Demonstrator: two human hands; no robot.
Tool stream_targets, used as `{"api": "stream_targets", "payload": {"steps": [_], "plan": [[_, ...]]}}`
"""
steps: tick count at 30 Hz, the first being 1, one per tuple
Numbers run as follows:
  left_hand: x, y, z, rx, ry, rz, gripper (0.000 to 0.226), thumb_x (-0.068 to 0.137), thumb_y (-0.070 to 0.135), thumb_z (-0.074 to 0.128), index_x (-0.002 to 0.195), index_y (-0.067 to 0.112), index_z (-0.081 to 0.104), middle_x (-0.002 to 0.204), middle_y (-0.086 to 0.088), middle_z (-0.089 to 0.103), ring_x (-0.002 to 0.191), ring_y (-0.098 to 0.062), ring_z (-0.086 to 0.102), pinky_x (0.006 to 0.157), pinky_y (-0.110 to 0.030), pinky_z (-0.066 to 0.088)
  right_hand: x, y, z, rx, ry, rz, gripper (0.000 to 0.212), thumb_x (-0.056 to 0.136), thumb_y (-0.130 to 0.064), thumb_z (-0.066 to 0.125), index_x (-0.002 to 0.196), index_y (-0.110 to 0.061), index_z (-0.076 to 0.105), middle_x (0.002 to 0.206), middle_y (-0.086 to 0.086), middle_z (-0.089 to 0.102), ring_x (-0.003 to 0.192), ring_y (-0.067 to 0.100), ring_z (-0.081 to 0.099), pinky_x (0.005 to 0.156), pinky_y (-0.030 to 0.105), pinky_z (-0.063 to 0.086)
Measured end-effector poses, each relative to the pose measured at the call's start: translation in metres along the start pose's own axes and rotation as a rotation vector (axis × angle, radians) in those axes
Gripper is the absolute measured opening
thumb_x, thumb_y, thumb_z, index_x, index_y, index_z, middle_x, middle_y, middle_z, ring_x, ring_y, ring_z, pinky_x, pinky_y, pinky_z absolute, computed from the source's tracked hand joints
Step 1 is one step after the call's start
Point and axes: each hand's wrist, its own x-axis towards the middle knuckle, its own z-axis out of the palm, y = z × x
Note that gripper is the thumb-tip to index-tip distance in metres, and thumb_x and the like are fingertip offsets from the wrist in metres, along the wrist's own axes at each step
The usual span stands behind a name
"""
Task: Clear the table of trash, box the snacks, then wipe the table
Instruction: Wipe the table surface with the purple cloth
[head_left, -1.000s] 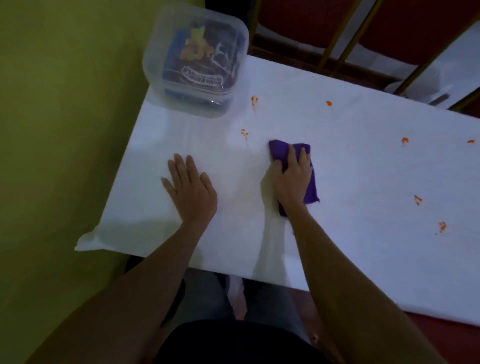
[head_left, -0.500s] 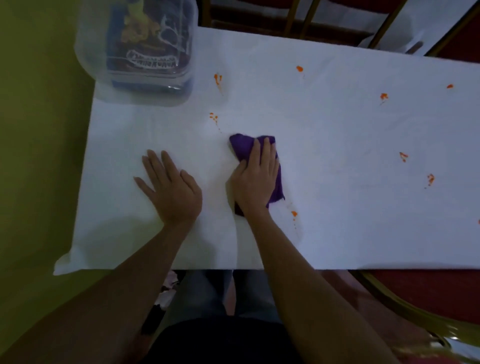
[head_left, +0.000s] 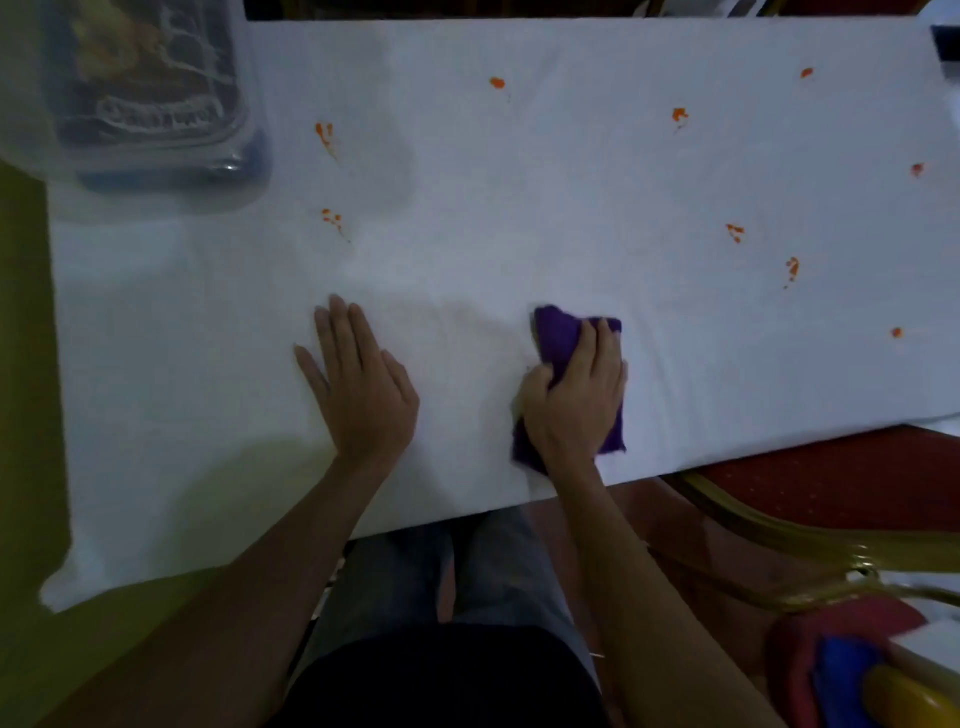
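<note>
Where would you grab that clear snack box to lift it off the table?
Probably by its two opposite side walls, reaching from the near side. The clear box looks wide, smooth and round-cornered, with no handle showing, and it stands flat at the table's far left corner.

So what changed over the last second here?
The right hand slid the purple cloth rightward and toward the near table edge, away from the clear box; its thumb now bunches the cloth. The orange spot seen by the cloth earlier no longer shows. The left hand stayed flat on the tablecloth; other orange spots remain.
</note>
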Motion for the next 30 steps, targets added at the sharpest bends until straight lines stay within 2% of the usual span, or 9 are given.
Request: {"api": "stream_targets", "payload": {"steps": [2,5,9,13,17,19,23,27,30], "plan": [[-0.002,0.016,0.001,-0.018,-0.007,-0.006,0.056,0.102,0.02,0.028,0.154,-0.001,0.023,0.164,-0.015,0.016,0.153,-0.03,0.011,0.122,-0.057,0.01,0.017,-0.035,0.019,-0.01,0.007,-0.014,0.063,0.092,-0.035,0.051,0.149,-0.011,0.039,0.158,0.008,0.036,0.149,0.027,0.026,0.123,0.049,0.017],[-0.002,0.025,0.003,-0.051,-0.028,-0.04,0.057,0.101,0.02,0.03,0.154,-0.001,0.023,0.164,-0.015,0.018,0.153,-0.03,0.013,0.122,-0.056,0.01,-0.005,-0.064,0.035,0.013,-0.129,-0.288,0.054,0.099,-0.036,0.045,0.15,-0.019,0.04,0.16,0.003,0.036,0.152,0.024,0.021,0.124,0.046,0.016],[0.004,0.002,0.004,-0.011,-0.043,0.004,0.054,0.105,0.021,0.031,0.154,0.002,0.022,0.164,-0.012,0.017,0.153,-0.026,0.013,0.123,-0.052,0.01,-0.042,-0.016,0.017,0.018,-0.241,-0.568,0.049,0.099,-0.027,0.051,0.147,-0.02,0.048,0.159,0.006,0.037,0.151,0.024,0.026,0.121,0.05,0.022],[0.032,-0.012,0.0,0.002,-0.001,-0.196,0.055,0.104,0.023,0.029,0.154,0.003,0.022,0.164,-0.012,0.017,0.153,-0.026,0.013,0.122,-0.053,0.012,0.003,0.013,0.005,0.029,-0.111,-0.399,0.047,0.097,-0.02,0.057,0.143,-0.016,0.052,0.153,0.006,0.046,0.147,0.024,0.035,0.119,0.05,0.027],[0.058,-0.011,0.0,-0.028,0.022,-0.327,0.058,0.101,0.024,0.027,0.155,0.002,0.02,0.164,-0.013,0.016,0.153,-0.029,0.012,0.122,-0.057,0.01,0.078,-0.048,0.034,0.036,-0.02,-0.08,0.052,0.098,-0.033,0.048,0.147,-0.016,0.043,0.156,0.005,0.041,0.149,0.026,0.028,0.122,0.049,0.02],[0.07,-0.009,0.001,-0.03,0.039,-0.376,0.06,0.099,0.025,0.027,0.155,0.003,0.021,0.164,-0.013,0.016,0.153,-0.029,0.011,0.121,-0.058,0.009,0.099,-0.086,0.055,0.046,-0.005,-0.059,0.053,0.099,-0.036,0.046,0.148,-0.015,0.043,0.156,0.006,0.041,0.149,0.028,0.028,0.123,0.048,0.019],[0.098,-0.013,0.003,-0.033,0.093,-0.449,0.058,0.1,0.027,0.029,0.155,0.008,0.026,0.164,-0.013,0.02,0.153,-0.03,0.014,0.121,-0.059,0.01,0.061,-0.126,0.078,0.031,-0.135,-0.376,0.05,0.103,-0.037,0.045,0.15,-0.02,0.042,0.159,0.002,0.038,0.151,0.024,0.025,0.124,0.045,0.019],[0.103,-0.021,0.006,0.009,0.188,-0.465,0.052,0.102,0.027,0.032,0.152,0.012,0.034,0.161,-0.011,0.029,0.151,-0.028,0.023,0.12,-0.057,0.015,-0.003,-0.083,0.051,0.027,-0.351,-0.68,0.056,0.1,-0.024,0.056,0.152,-0.025,0.036,0.161,-0.002,0.032,0.153,0.018,0.02,0.125,0.044,0.018],[0.101,-0.017,0.005,-0.023,0.167,-0.467,0.053,0.101,0.026,0.033,0.152,0.014,0.033,0.163,-0.008,0.026,0.152,-0.026,0.018,0.121,-0.056,0.011,0.011,-0.056,0.037,0.041,-0.351,-0.767,0.053,0.098,-0.023,0.055,0.149,-0.019,0.044,0.158,0.001,0.037,0.15,0.019,0.028,0.122,0.047,0.025]]}}
